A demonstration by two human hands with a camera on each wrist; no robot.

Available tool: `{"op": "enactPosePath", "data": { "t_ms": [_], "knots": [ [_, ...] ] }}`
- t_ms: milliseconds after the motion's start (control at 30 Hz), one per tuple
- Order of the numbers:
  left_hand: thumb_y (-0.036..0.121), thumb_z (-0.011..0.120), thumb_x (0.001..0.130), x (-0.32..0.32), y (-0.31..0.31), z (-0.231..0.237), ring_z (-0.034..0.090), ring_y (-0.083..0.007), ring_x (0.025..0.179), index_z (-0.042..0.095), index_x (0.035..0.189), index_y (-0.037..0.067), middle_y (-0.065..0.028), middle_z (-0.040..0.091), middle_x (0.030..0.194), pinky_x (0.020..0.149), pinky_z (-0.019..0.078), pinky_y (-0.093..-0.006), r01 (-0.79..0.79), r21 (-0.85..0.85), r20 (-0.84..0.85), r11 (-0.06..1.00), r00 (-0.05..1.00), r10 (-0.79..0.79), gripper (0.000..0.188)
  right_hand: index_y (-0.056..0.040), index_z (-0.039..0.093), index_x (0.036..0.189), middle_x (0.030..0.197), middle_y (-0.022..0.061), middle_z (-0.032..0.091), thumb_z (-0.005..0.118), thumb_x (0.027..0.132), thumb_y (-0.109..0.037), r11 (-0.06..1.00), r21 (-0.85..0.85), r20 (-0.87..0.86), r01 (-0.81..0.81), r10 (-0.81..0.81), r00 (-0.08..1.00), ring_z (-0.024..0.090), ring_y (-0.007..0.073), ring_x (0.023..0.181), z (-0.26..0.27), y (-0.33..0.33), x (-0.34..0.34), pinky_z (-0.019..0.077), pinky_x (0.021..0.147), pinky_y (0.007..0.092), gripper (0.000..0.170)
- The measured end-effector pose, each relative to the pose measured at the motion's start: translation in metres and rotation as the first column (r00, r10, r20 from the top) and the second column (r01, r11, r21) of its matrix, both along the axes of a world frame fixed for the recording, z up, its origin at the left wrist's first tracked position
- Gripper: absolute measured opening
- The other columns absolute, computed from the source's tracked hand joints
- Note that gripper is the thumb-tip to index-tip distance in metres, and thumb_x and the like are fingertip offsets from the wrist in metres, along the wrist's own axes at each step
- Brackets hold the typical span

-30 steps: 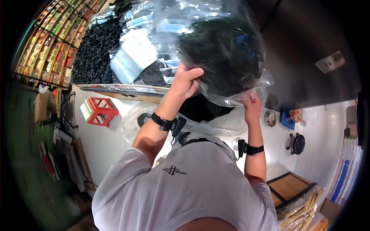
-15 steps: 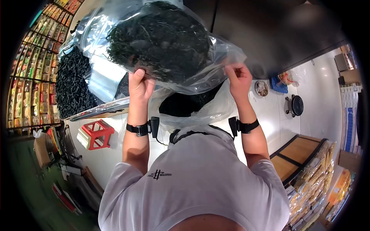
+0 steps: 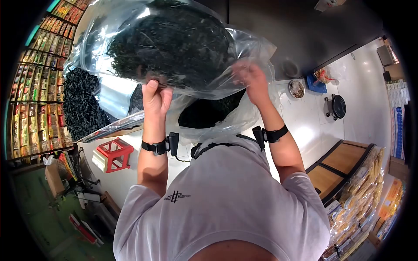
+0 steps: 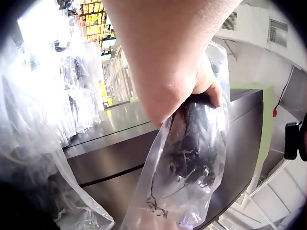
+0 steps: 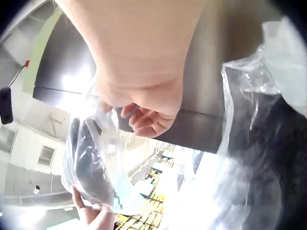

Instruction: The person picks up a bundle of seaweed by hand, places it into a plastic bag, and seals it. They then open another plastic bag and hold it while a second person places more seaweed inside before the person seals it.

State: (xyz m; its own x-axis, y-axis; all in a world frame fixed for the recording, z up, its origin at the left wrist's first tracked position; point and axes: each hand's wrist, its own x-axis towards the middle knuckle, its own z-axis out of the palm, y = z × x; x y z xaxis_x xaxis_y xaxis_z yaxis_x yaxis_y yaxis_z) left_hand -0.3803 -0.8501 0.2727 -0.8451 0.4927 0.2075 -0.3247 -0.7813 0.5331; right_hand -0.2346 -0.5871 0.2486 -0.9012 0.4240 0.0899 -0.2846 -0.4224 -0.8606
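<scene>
A large clear plastic bag [image 3: 170, 48] full of dark, stringy dried material is raised in front of the body. The left hand [image 3: 156, 98] grips its lower edge, thumb on the near side; the left wrist view shows that hand [image 4: 192, 91] curled round the bag [image 4: 192, 153]. At the bag's right end is the right hand [image 3: 252, 80], blurred, behind or against the clear plastic. In the right wrist view the right hand [image 5: 144, 108] has curled fingers beside the bag's film [image 5: 91, 158]. Below hangs an open clear bag with black contents [image 3: 209, 115].
A bin of black dried pieces [image 3: 85, 104] with a white packet [image 3: 116, 93] stands at left. A red stool [image 3: 115, 154], a bowl [image 3: 297, 89] and a round black wheeled stand [image 3: 338, 106] are on the floor. Dark cabinet [image 3: 296, 35] at upper right; packed shelves at left.
The bag and both hands have shifted left in the head view since a second ago. Over the last half second, the right hand has moved inward and up along the bag's end.
</scene>
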Motion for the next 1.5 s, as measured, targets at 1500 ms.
{"op": "enactPosePath", "data": {
  "t_ms": [1500],
  "knots": [
    [0.024, 0.086, 0.076, -0.007, -0.013, 0.023, 0.064, -0.0179, 0.103, 0.071, 0.108, 0.010, -0.0027, 0.071, 0.110, 0.093, 0.0505, -0.0323, -0.089, -0.061, -0.092, 0.994, 0.992, 0.083, 0.038, 0.0009, 0.063, 0.096, 0.092, 0.0127, 0.070, 0.058, 0.101, -0.022, 0.965, 0.046, -0.094, 0.257, -0.252, 0.963, 0.069, 0.0198, 0.084, 0.031, 0.030, 0.050, 0.0537, 0.076, 0.0302, 0.024]
  ]
}}
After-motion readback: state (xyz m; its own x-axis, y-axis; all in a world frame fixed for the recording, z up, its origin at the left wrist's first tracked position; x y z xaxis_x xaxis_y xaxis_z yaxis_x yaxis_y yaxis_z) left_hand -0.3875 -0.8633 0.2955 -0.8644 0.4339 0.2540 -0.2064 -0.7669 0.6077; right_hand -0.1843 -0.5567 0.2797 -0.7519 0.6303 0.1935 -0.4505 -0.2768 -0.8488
